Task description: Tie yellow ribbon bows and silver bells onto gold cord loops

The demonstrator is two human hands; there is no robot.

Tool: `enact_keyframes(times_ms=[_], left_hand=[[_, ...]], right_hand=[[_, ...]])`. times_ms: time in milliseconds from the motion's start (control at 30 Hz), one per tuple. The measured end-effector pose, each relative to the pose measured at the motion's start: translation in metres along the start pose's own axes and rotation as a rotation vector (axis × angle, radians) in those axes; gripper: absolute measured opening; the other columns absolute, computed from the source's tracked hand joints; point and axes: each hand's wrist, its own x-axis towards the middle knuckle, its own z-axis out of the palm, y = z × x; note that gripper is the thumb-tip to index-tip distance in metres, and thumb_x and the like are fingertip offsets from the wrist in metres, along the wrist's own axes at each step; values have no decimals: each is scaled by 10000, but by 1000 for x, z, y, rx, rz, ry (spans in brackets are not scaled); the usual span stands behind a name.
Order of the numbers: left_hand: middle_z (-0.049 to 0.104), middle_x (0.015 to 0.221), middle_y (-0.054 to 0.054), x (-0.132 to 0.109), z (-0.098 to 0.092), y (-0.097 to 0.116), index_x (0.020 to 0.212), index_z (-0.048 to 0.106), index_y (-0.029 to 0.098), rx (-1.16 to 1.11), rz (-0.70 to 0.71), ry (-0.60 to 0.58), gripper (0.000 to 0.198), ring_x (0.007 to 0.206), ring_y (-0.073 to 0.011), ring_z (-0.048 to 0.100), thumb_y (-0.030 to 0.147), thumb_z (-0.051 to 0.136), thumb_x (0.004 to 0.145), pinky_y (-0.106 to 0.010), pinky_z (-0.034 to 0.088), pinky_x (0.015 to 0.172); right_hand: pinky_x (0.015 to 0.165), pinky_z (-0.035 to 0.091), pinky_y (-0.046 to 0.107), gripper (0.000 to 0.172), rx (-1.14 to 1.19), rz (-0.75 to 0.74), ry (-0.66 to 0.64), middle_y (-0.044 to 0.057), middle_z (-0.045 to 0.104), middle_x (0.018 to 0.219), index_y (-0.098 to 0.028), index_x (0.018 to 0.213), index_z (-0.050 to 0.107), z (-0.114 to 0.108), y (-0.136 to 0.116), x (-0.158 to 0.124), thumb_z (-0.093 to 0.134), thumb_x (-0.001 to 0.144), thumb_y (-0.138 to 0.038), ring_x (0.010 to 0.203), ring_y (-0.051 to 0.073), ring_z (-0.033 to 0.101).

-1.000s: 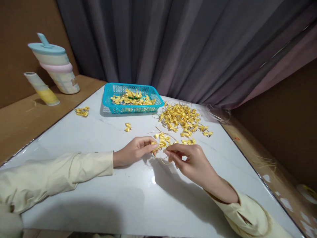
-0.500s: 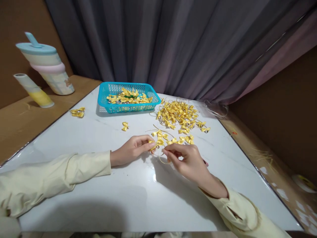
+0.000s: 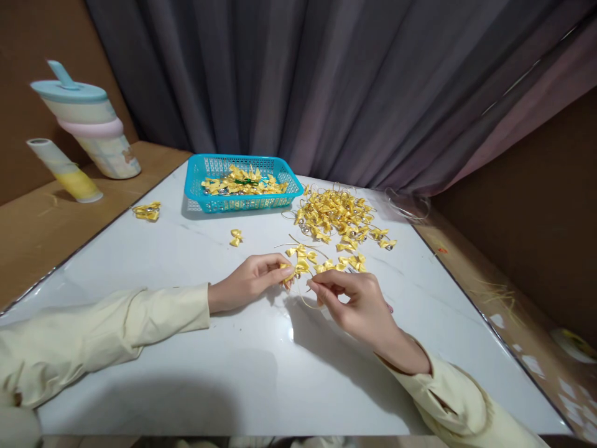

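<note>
My left hand (image 3: 254,280) pinches a yellow ribbon bow (image 3: 286,274) between thumb and fingers, just above the white tabletop (image 3: 252,373). To its right, my right hand (image 3: 354,305) is closed in a pinch on a thin cord (image 3: 305,303) that curves below the bow. Small yellow bows (image 3: 301,255) lie right behind my fingertips, with a small silver bell (image 3: 297,275) among them. Behind my right hand are more bows (image 3: 349,262). Part of a small pinkish item shows past my right hand; I cannot make out what it is.
A blue plastic basket (image 3: 196,200) holds several yellow bows. Right of it spreads a heap of bows with bells and cords (image 3: 333,211). One bow (image 3: 236,237) lies alone; a small bunch (image 3: 147,211) sits at the left edge. A tumbler (image 3: 93,124) and a roll (image 3: 69,177) stand left.
My right hand has shifted very slightly to the right, and the cord loop by its fingertips has changed shape. My left hand stays in place with the bow.
</note>
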Motion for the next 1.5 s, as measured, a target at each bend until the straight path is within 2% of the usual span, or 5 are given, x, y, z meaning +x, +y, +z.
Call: enact_keyframes(times_ms=[1500], left_hand=[[555,689,3,0,0,1,764,568,125,22,15,-25,206,662,-102,497,294,509,866,-221,391,632]], right_hand=[[474,364,183,157,1,-51,67,-2,615,538,-138,687,651,6,3,-1,540,798,-137,452,79,501]])
